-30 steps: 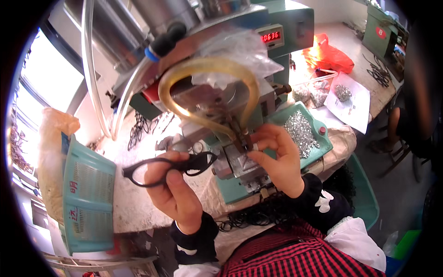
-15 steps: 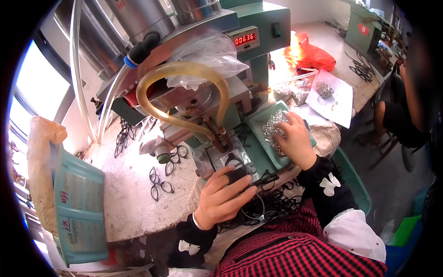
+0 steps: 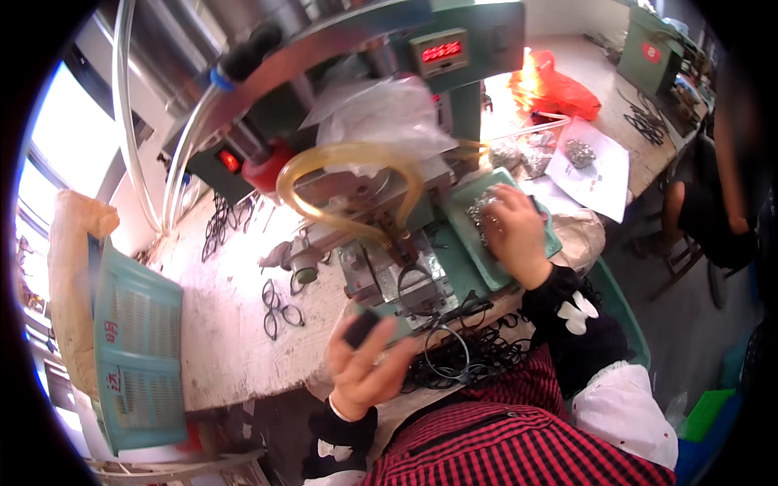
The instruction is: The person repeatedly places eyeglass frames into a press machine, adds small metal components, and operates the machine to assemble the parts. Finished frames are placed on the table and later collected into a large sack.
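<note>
**Both hands busy at the green press**

Her left hand [image 3: 365,368] pinches a small black piece [image 3: 361,328] near the workbench [image 3: 227,324] edge. The right hand [image 3: 512,231] rests in the green tray [image 3: 478,251] of small metal parts [image 3: 478,212], beside the machine [image 3: 389,186].

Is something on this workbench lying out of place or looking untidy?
Yes. Loose black spectacle frames lie scattered on the pale worktop left of the green press machine, and a tangle of black frames hangs over its front edge.

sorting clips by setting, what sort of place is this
Probably a small eyewear workshop: a green bench press machine with a digital counter, black spectacle frames on the worn workbench, and a green tray of small metal parts under the right hand.
</note>
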The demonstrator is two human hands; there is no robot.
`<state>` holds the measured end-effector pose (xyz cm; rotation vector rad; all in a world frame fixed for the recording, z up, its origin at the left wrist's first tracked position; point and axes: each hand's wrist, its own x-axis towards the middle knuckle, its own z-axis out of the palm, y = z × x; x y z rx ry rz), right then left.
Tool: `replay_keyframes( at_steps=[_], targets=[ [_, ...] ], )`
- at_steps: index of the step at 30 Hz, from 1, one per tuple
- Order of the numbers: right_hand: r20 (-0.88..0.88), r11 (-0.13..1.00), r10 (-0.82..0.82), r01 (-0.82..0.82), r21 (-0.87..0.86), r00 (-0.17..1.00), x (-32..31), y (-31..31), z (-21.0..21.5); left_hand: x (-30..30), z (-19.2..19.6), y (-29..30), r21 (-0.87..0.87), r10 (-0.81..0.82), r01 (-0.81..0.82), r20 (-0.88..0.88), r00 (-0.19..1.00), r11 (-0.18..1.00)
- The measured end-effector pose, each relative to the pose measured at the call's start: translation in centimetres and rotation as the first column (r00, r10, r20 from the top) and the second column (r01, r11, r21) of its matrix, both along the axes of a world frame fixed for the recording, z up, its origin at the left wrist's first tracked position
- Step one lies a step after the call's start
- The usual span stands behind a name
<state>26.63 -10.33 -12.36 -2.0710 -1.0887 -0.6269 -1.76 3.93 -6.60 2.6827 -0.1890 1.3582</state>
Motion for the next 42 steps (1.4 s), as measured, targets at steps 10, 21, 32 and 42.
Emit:
replay_keyframes(
  at_steps=[10,21,32,42],
  targets=[
    [-0.041,0.999,-0.053,0.053,-0.001,0.998,-0.6,-0.9,0.7,-12.1,-1.4,12.5,-0.726,0.724,-0.483,0.03,0.689,0.49],
    [-0.69,0.73,0.39,0.251,0.635,0.609,-1.2,-3.3,-0.6,-7.9,-14.5,23.2,-0.023,0.96,-0.992,-0.252,0.124,0.122],
    [-0.617,0.773,0.526,-0.028,0.633,0.585,-5.4,0.9,4.0,-6.9,-12.9,21.8,-0.183,0.854,-0.974,-0.477,0.207,0.133],
    [-0.521,0.702,0.652,-0.179,0.689,0.552,-10.0,4.2,6.7,-2.2,-1.7,11.9,-0.883,0.511,-0.14,0.123,0.851,0.447]
  ],
)
